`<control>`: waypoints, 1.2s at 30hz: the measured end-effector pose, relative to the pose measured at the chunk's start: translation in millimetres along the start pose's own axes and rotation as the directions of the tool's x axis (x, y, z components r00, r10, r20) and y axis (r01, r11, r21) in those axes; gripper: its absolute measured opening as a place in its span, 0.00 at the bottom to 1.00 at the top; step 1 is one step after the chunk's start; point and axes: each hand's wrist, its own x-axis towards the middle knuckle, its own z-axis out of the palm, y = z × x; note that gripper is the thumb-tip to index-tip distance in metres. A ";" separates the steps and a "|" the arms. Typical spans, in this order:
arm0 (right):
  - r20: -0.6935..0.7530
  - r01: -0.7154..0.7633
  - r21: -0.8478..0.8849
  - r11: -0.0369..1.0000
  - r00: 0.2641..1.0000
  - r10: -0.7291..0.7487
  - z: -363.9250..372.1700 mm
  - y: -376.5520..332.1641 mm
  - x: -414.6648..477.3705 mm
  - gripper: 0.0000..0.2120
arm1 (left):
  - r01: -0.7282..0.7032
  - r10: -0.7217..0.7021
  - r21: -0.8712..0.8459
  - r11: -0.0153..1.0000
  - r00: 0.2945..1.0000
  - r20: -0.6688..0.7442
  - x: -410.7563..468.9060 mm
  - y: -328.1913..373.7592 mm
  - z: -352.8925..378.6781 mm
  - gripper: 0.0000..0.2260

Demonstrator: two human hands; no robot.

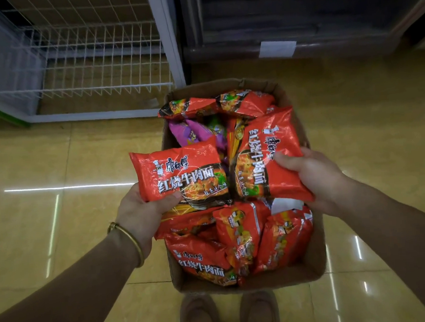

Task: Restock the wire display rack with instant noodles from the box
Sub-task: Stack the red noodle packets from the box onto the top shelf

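A cardboard box (317, 261) on the floor holds several red instant noodle packs and a purple pack (192, 132). My left hand (145, 212) grips one red pack (182, 175) by its lower left corner, lifted above the box. My right hand (312, 177) grips a second red pack (268, 155) along its right side, turned on end over the box. The white wire display rack (88, 59) stands at the upper left, with nothing visible on its wire shelf.
Glossy yellow floor tiles surround the box. A dark cabinet or shelf base (297, 18) with a white label (276, 48) stands behind the box to the right. My two brown shoes (228, 314) are just in front of the box.
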 end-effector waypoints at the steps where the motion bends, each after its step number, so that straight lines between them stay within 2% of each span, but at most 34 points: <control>1: -0.001 -0.029 0.010 1.000 1.000 0.029 -4.5 7.1 -0.8 0.20 | 0.001 -0.001 0.002 1.000 1.000 -0.003 0.1 -2.4 1.1 0.19; 5: -0.042 -0.088 0.058 0.994 0.995 0.090 -20.9 34.3 -4.0 0.25 | 0.003 -0.003 0.011 1.000 1.000 -0.010 0.1 -12.0 3.6 0.18; 10: -0.095 -0.124 0.023 0.992 0.988 0.126 -26.7 52.7 -5.2 0.35 | -0.001 0.001 -0.003 1.000 1.000 -0.008 1.2 -16.7 4.2 0.18; 16: -0.237 -0.079 0.030 0.996 0.968 0.084 -16.9 55.9 -1.8 0.31 | -0.017 0.017 -0.015 1.000 1.000 0.015 -0.3 -16.0 5.2 0.21; 20: -0.260 -0.101 0.007 0.995 0.961 0.100 -14.2 63.8 -4.2 0.28 | -0.020 0.020 -0.037 0.999 1.000 0.007 -2.3 -13.8 4.9 0.19; 25: -0.236 -0.134 0.032 0.991 0.962 0.137 -3.1 74.5 -4.8 0.36 | -0.018 0.019 -0.053 0.998 1.000 0.004 -5.8 -16.8 5.0 0.17; 26: -0.247 -0.126 0.053 0.991 0.960 0.135 -1.9 75.7 -3.8 0.36 | -0.023 0.024 -0.051 0.998 1.000 0.010 -6.9 -17.2 5.6 0.16; 30: -0.243 -0.114 0.122 0.986 0.960 0.141 -1.8 73.0 -8.9 0.25 | -0.028 0.029 -0.050 0.998 0.999 0.022 -8.5 -19.1 6.5 0.16; 36: -0.169 -0.082 0.199 0.977 0.979 0.116 -7.5 67.3 -20.4 0.20 | -0.028 0.030 -0.087 0.996 0.999 0.023 -10.1 -21.3 5.1 0.18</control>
